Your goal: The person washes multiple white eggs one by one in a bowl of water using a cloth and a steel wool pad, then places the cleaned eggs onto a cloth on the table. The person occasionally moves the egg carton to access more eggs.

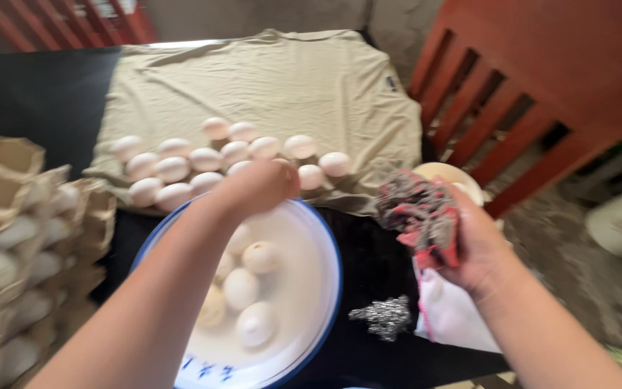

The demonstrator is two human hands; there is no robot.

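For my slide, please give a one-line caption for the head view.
Left hand reaches toward eggs on a cloth above a bowl of eggs; right hand grips a rag.

eggs (pixel 174 169): smooth matt shell | basin (pixel 311 238): glossy enamel | sheet (pixel 289 86): matt cloth

Left hand (pixel 257 186) reaches forward, fingers curled; right hand (pixel 469 241) clenched in a grip.

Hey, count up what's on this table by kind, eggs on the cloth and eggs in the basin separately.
Eggs on the beige cloth: about 16 (blurred)
Eggs in the white basin: about 6
Metal scourer: 1
Rag in the right hand: 1
Total: about 24
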